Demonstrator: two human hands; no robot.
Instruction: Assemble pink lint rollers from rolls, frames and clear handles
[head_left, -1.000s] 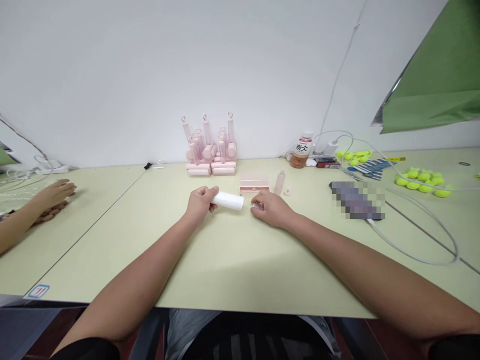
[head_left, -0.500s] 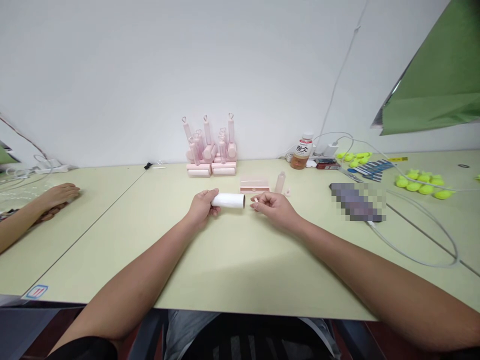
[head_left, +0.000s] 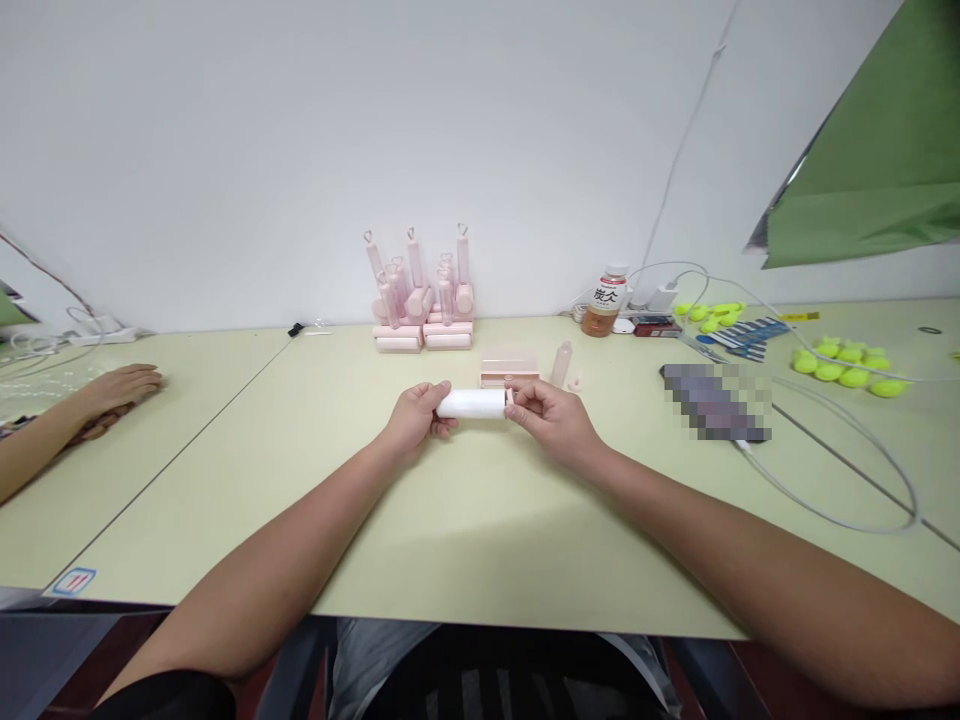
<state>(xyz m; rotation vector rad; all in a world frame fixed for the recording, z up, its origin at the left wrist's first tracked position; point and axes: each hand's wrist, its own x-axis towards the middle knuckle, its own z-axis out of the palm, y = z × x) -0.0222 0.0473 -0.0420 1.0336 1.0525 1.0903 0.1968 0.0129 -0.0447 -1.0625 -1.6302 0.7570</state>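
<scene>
My left hand [head_left: 420, 418] is closed around the left end of a white lint roller refill [head_left: 472, 404], held level just above the table. At the refill's right end, my right hand [head_left: 553, 418] pinches a small whitish end piece [head_left: 510, 397] against the roll's opening. How deep the piece sits cannot be seen. Just behind the hands lies a pink lint roller case [head_left: 509, 366] with a clear cover. A pale pink handle [head_left: 561, 364] stands to its right, with a small pink part [head_left: 575, 383] beside it.
Several pink lint rollers [head_left: 424, 300] stand grouped by the wall. To the right are a supplement bottle [head_left: 604, 302], a phone [head_left: 712, 403] on a white cable [head_left: 832, 520], and yellow-green pineapple-shaped pieces [head_left: 847, 365]. Another person's hand [head_left: 120, 390] rests at far left.
The refill has moved right, and its open end now meets the small piece in my right hand. A gap separated them before. My right hand has barely moved.
</scene>
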